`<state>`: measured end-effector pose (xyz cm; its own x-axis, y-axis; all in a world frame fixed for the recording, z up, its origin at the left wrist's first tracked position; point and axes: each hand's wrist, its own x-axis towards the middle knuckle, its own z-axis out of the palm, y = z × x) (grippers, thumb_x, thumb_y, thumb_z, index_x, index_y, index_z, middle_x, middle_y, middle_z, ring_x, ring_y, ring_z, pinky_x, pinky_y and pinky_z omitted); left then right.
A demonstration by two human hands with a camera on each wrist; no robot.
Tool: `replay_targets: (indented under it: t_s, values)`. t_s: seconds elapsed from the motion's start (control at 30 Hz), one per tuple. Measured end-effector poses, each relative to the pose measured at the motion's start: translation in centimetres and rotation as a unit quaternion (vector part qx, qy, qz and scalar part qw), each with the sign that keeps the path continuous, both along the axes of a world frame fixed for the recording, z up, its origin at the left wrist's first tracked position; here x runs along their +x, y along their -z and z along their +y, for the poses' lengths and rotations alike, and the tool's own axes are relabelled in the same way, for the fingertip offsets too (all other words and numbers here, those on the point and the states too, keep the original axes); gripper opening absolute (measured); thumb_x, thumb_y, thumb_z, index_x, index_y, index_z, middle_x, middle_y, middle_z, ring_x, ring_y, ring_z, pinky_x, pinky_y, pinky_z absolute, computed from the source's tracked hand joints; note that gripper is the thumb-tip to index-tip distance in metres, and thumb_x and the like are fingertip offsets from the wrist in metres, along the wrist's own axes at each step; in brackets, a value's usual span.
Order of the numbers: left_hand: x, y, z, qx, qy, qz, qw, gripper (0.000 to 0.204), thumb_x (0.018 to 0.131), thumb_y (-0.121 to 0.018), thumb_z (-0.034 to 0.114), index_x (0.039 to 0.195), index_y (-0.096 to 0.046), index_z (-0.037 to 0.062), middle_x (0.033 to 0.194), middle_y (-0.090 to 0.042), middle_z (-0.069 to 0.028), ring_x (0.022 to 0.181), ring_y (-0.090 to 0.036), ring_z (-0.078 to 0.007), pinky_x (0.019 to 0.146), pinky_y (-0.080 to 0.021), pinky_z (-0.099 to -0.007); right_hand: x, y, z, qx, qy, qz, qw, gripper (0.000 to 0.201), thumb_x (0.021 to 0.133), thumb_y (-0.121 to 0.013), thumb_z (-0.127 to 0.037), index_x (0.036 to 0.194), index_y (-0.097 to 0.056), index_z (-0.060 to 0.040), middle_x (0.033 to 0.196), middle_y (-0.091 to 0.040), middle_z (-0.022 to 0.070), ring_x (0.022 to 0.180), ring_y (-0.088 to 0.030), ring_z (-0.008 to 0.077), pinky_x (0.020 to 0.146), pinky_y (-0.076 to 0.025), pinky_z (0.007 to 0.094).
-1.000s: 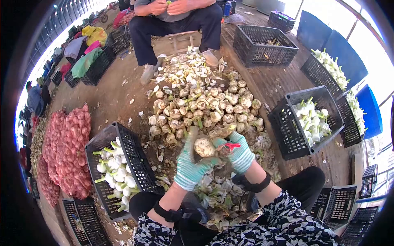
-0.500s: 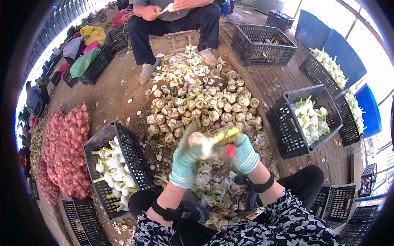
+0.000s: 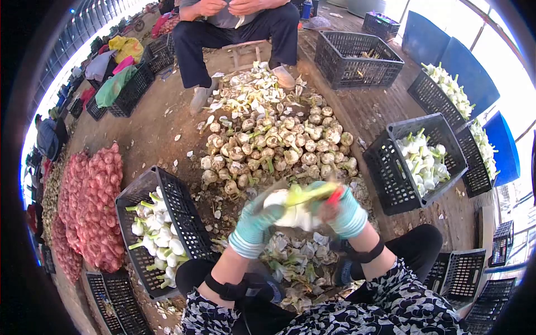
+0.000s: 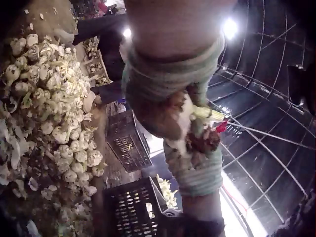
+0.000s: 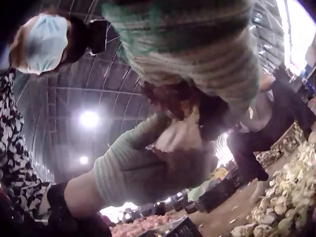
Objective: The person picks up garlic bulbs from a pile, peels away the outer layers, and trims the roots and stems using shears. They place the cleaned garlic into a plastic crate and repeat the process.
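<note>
Both hands wear green-and-white striped gloves. The left hand (image 3: 252, 222) grips a garlic bulb (image 3: 277, 198) with its fingers curled round it; motion blurs them in the head view. The right hand (image 3: 345, 213) is at the stem side, its fingers curled round a small red-handled tool (image 3: 335, 195). Between the hands the green stem (image 3: 308, 194) slants up to the right, with white peeled skin (image 3: 296, 216) below it. The left wrist view shows the white garlic (image 4: 184, 121) between both gloves, and the right wrist view shows it (image 5: 181, 134) under the right hand's fingers.
A heap of unpeeled garlic (image 3: 279, 142) lies ahead, and loose skins (image 3: 298, 257) lie below the hands. Crates of white garlic stand left (image 3: 181, 212) and right (image 3: 393, 184). Red net sacks (image 3: 92, 204) lie far left. A person (image 3: 234, 33) sits opposite.
The left hand has curled round the bulb, and white flesh and skin now show where the bulb was brown. The right hand has moved rightward with the red tool.
</note>
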<state>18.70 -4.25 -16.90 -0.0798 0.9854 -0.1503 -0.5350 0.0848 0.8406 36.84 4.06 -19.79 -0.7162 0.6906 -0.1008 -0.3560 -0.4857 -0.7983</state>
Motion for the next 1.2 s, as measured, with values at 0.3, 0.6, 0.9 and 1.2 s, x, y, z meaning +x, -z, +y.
replay_targets:
  t_s: [0.3,0.6,0.9,1.2]
  values:
    - [0.6,1.6,0.0,0.089,0.022,0.094,0.991,0.065,0.06,-0.074,0.009,0.115,-0.041,0.0014,0.098,-0.054,-0.0067,0.088,-0.053,-0.0158,0.075,-0.045,-0.0266,-0.3,-2.4,-1.7,0.089,0.026,0.066,0.993,0.022,0.085,-0.045,-0.018,0.103,-0.049,-0.0062,0.098,-0.055,0.011,0.089,-0.054,0.0213,0.084,-0.043,0.0353]
    - [-0.2,-1.2,-0.4,0.042,0.078,0.064,0.994,0.076,0.054,-0.078,0.009,0.118,-0.039,0.0004,0.101,-0.053,-0.0061,0.091,-0.052,-0.0147,0.081,-0.043,-0.0279,1.3,2.6,2.2,0.41,-0.263,-0.607,0.628,0.049,0.068,-0.064,-0.011,0.113,-0.046,-0.0019,0.108,-0.051,0.0181,0.099,-0.05,0.0306,0.084,-0.042,0.0354]
    - [0.2,-1.5,0.0,0.05,0.08,0.166,0.982,0.074,0.053,-0.076,0.008,0.118,-0.042,0.0019,0.11,-0.049,-0.0065,0.098,-0.049,-0.0152,0.086,-0.039,-0.0288,-1.6,-3.7,1.8,0.072,-0.084,-0.174,0.978,0.031,0.085,-0.04,-0.024,0.093,-0.045,0.0062,0.075,-0.055,0.0182,0.06,-0.053,0.0208,0.062,-0.046,0.0315]
    - [-0.1,0.3,0.1,0.09,0.03,0.299,0.95,0.071,0.05,-0.078,0.009,0.114,-0.046,0.0027,0.105,-0.048,-0.0091,0.097,-0.048,-0.0191,0.085,-0.039,-0.0311,-1.1,-3.3,1.8,-0.326,-0.046,-0.029,0.944,0.023,0.086,-0.039,-0.017,0.092,-0.044,0.0047,0.081,-0.053,0.0185,0.065,-0.054,0.0281,0.062,-0.05,0.0353]
